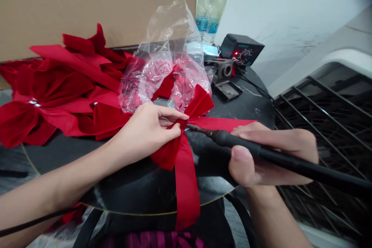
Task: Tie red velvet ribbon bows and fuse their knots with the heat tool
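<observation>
My left hand (148,131) pinches the knot of a red velvet ribbon bow (171,153) between thumb and fingers. The bow lies on a round black tabletop (145,178), and its long tail hangs over the front edge. My right hand (261,155) grips the black handle of a soldering iron (232,141). The iron's thin tip touches or nearly touches the bow's centre, right beside my left fingertips. Part of the knot is hidden behind those fingers.
Several red velvet bows (52,93) lie heaped at left, with a clear plastic bag (165,58) behind. Farther back stand a soldering station (241,48), an iron stand (223,69), plastic bottles (210,7) and a cardboard sheet (87,4). A black wire rack (319,124) fills the right.
</observation>
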### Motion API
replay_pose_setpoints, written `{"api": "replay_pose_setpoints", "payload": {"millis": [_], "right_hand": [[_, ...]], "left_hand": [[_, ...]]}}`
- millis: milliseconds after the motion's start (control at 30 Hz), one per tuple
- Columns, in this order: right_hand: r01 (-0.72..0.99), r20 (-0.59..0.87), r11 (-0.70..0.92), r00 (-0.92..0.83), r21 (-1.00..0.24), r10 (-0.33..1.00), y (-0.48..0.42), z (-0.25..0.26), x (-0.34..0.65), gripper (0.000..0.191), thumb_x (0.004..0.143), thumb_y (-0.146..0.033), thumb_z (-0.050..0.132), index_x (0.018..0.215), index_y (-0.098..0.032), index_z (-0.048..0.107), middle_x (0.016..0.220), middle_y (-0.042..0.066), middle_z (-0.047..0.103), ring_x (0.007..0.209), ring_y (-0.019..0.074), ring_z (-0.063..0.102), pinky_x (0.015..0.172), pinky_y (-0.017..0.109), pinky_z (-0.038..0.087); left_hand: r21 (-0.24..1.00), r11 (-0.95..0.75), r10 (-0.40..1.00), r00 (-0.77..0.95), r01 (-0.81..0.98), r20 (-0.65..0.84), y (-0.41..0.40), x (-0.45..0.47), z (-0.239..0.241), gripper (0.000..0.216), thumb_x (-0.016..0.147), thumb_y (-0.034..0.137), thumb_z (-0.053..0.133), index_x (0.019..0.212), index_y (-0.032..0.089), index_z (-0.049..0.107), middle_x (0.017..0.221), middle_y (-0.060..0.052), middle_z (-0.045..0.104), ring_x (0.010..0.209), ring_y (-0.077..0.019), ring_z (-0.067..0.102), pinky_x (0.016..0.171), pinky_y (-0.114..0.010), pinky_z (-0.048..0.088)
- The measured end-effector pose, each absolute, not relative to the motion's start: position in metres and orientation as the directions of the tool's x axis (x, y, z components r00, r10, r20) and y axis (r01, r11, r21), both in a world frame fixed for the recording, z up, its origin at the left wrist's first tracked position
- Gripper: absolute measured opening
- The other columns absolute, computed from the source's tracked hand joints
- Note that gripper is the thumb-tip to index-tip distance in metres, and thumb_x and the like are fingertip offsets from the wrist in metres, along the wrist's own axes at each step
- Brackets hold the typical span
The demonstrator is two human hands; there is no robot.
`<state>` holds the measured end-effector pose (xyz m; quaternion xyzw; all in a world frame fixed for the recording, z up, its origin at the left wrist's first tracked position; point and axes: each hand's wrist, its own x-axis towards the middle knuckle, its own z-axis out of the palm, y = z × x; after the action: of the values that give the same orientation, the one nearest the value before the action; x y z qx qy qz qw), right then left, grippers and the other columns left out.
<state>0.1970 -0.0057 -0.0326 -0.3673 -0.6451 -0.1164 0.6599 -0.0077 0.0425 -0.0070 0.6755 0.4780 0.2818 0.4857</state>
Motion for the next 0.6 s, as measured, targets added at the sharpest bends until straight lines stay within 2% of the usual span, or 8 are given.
{"api": "replay_pose_setpoints", "payload": {"millis": [167, 433, 533, 600], "right_hand": [[0.645, 0.92, 0.688, 0.062, -0.332, 0.386, -0.0106, -0.0332, 0.1981, 0.012, 0.07, -0.021, 0.07, 0.082, -0.023, 0.068, 0.062, -0.003, 0.065, 0.047, 0.0151, 0.064, 0.041, 0.026, 0.05], [0.678, 0.907, 0.651, 0.054, -0.341, 0.419, -0.0108, -0.0341, 0.1974, 0.011, 0.071, -0.023, 0.068, 0.081, -0.025, 0.065, 0.057, -0.005, 0.062, 0.042, 0.0119, 0.057, 0.038, 0.025, 0.043], [0.676, 0.9, 0.659, 0.015, -0.329, 0.435, -0.0107, -0.0359, 0.1989, 0.012, 0.071, -0.025, 0.069, 0.082, -0.026, 0.065, 0.057, -0.006, 0.062, 0.04, 0.0131, 0.056, 0.035, 0.026, 0.041], [0.677, 0.889, 0.639, 0.05, -0.366, 0.455, -0.0117, -0.037, 0.1979, 0.012, 0.071, -0.025, 0.067, 0.083, -0.027, 0.065, 0.058, -0.005, 0.063, 0.041, 0.0146, 0.057, 0.036, 0.028, 0.044]], "left_hand": [[0.928, -0.064, 0.918, 0.386, 0.368, -0.09, 0.0438, -0.0069, -0.0071, 0.028, 0.08, 0.016, 0.071, 0.105, 0.018, 0.083, 0.093, 0.001, 0.085, 0.091, -0.0229, 0.082, 0.086, -0.026, 0.066], [0.925, -0.068, 0.922, 0.377, 0.373, -0.084, 0.0438, -0.0055, -0.0064, 0.027, 0.079, 0.015, 0.071, 0.103, 0.018, 0.084, 0.092, 0.003, 0.085, 0.09, -0.0207, 0.082, 0.084, -0.022, 0.066], [0.924, -0.07, 0.921, 0.38, 0.375, -0.085, 0.0432, -0.006, -0.006, 0.028, 0.08, 0.016, 0.071, 0.104, 0.018, 0.084, 0.094, 0.003, 0.085, 0.09, -0.0204, 0.082, 0.084, -0.021, 0.066], [0.923, -0.081, 0.92, 0.385, 0.377, -0.076, 0.0429, -0.0068, -0.0065, 0.028, 0.08, 0.016, 0.071, 0.105, 0.019, 0.083, 0.095, 0.003, 0.085, 0.091, -0.02, 0.082, 0.085, -0.021, 0.065]]}}
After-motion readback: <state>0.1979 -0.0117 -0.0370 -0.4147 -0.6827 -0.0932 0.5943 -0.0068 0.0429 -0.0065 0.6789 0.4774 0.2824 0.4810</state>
